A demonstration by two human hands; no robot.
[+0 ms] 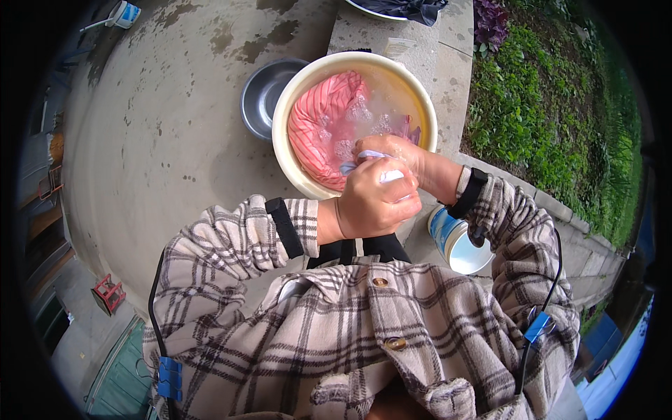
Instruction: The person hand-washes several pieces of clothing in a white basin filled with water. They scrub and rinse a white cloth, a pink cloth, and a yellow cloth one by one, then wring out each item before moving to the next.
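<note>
A pale, bluish-white cloth (pixel 371 154) is bunched between my two hands at the near right rim of a cream plastic basin (pixel 284 167). My left hand (pixel 379 198) is closed around part of it, nearer my body. Just beyond and partly behind it, my right hand (pixel 397 151) grips the cloth too. In the basin, soapy water with foam surrounds a pink striped cloth (pixel 310 126) along the left side. A purplish-pink item (pixel 412 131) shows at the right side of the water. Most of the held cloth is hidden by my fingers.
A grey metal bowl (pixel 262 100) sits left of the basin. A white and blue bucket (pixel 467 249) lies tilted near my right forearm. Beyond are a squeeze tube (pixel 399 48) and a basin of dark cloth (pixel 404 8). A planted bed (pixel 525 105) borders the concrete on the right.
</note>
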